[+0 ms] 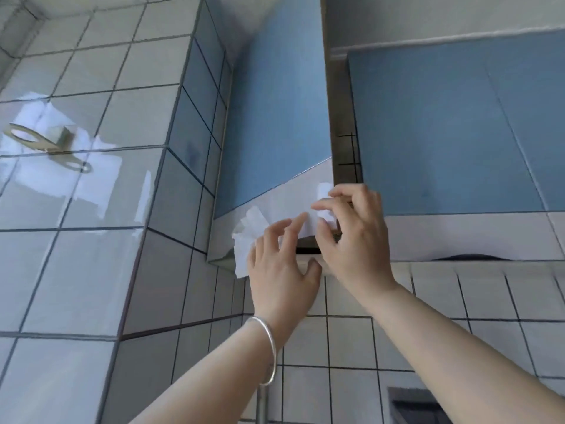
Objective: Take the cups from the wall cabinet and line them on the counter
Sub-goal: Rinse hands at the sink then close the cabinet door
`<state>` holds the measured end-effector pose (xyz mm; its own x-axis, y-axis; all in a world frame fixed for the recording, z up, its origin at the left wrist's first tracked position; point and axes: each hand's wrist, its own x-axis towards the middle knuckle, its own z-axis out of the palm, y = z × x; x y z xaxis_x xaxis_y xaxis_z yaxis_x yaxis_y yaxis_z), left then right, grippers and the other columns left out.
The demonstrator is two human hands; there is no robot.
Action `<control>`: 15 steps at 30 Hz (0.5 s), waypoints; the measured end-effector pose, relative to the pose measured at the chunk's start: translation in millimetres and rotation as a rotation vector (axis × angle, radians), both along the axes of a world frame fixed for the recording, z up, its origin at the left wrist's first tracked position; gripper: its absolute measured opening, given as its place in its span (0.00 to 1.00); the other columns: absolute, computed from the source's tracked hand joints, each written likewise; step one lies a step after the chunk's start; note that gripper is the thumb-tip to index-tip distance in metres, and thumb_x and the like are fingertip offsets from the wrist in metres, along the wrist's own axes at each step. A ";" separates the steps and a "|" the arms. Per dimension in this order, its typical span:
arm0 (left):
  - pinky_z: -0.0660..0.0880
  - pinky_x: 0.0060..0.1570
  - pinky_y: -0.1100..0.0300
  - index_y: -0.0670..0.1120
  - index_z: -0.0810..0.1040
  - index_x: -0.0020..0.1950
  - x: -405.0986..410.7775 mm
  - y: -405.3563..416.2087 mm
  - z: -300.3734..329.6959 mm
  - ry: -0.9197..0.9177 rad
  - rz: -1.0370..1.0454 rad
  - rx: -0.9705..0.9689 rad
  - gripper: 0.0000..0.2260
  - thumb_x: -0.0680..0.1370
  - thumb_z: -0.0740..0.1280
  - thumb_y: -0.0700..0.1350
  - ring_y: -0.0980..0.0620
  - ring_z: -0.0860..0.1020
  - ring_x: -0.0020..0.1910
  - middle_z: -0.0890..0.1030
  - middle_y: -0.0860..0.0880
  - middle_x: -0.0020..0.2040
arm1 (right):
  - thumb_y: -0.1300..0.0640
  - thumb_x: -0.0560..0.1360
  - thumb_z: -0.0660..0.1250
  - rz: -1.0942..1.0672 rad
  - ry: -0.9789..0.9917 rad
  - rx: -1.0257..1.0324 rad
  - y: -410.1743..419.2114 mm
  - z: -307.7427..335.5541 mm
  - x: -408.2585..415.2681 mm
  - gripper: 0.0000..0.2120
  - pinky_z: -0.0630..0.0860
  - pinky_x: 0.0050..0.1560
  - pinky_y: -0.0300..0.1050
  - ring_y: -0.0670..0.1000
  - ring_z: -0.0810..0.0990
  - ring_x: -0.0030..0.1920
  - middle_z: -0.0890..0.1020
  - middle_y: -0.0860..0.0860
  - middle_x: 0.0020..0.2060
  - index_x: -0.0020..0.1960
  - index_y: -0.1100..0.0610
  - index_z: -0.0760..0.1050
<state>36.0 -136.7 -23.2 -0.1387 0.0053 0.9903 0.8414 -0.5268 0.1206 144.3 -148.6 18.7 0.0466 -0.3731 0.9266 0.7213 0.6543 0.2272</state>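
No cups are in view. The wall cabinet has blue doors with white lower bands. Its left door (272, 117) stands ajar, and a dark gap (345, 154) shows beside it. Both hands are at that door's lower right corner. My left hand (281, 264), with a silver bracelet on the wrist, lies with fingers spread on the white band, thumb under the bottom edge. Crumpled white tape (247, 240) sticks out beside it. My right hand (351, 237) pinches a white tape strip (324, 206) at the door's edge between thumb and forefinger.
The right cabinet door (452, 133) is closed. Glossy white tiled wall (76, 240) juts out on the left, close to the open door. Tiled wall (351, 347) runs below the cabinet, and a dark fitting (412, 405) sits at the bottom right.
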 end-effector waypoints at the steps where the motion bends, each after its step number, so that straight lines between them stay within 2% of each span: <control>1: 0.63 0.66 0.54 0.56 0.68 0.69 4.6 8.2 0.4 0.013 0.035 -0.022 0.29 0.67 0.66 0.50 0.51 0.70 0.63 0.73 0.52 0.64 | 0.57 0.71 0.60 -0.022 -0.009 -0.028 9.8 -3.1 8.0 0.12 0.67 0.45 0.35 0.50 0.70 0.51 0.79 0.54 0.48 0.47 0.58 0.80; 3: 0.63 0.68 0.50 0.57 0.68 0.69 10.7 24.8 2.9 0.057 0.107 -0.095 0.29 0.67 0.64 0.50 0.48 0.70 0.64 0.72 0.52 0.65 | 0.57 0.70 0.60 -0.044 -0.009 -0.123 32.2 -10.6 23.5 0.14 0.70 0.46 0.37 0.50 0.69 0.53 0.80 0.54 0.49 0.50 0.58 0.80; 5: 0.59 0.70 0.52 0.58 0.65 0.71 13.6 43.0 6.8 0.088 0.135 -0.231 0.28 0.70 0.62 0.50 0.49 0.66 0.68 0.68 0.54 0.69 | 0.59 0.69 0.61 -0.076 0.002 -0.225 56.7 -19.0 39.3 0.15 0.74 0.46 0.41 0.50 0.70 0.55 0.80 0.54 0.53 0.53 0.59 0.80; 7: 0.57 0.71 0.53 0.58 0.63 0.71 15.0 62.0 9.8 0.099 0.155 -0.313 0.27 0.72 0.62 0.51 0.50 0.64 0.70 0.65 0.54 0.71 | 0.60 0.68 0.63 -0.145 -0.016 -0.313 78.8 -27.2 53.1 0.17 0.77 0.49 0.46 0.50 0.70 0.60 0.79 0.54 0.58 0.56 0.61 0.79; 9: 0.57 0.71 0.49 0.58 0.62 0.71 17.2 78.7 9.0 0.130 0.205 -0.327 0.27 0.71 0.62 0.52 0.49 0.63 0.71 0.64 0.54 0.73 | 0.62 0.69 0.64 -0.223 -0.049 -0.383 95.4 -32.9 61.8 0.20 0.75 0.57 0.47 0.52 0.71 0.65 0.77 0.54 0.64 0.60 0.62 0.77; 11: 0.57 0.71 0.46 0.58 0.60 0.72 20.2 91.9 6.5 0.158 0.264 -0.325 0.29 0.71 0.62 0.53 0.48 0.62 0.72 0.62 0.53 0.74 | 0.63 0.68 0.65 -0.310 -0.092 -0.391 108.0 -36.7 65.4 0.22 0.73 0.61 0.49 0.54 0.73 0.67 0.76 0.56 0.65 0.61 0.64 0.76; 15: 0.53 0.73 0.45 0.56 0.55 0.75 26.9 109.4 0.9 0.169 0.364 -0.287 0.34 0.71 0.63 0.52 0.46 0.58 0.73 0.58 0.52 0.77 | 0.61 0.63 0.65 -0.441 -0.102 -0.393 125.7 -40.0 66.0 0.25 0.70 0.62 0.50 0.57 0.76 0.65 0.78 0.58 0.64 0.60 0.64 0.77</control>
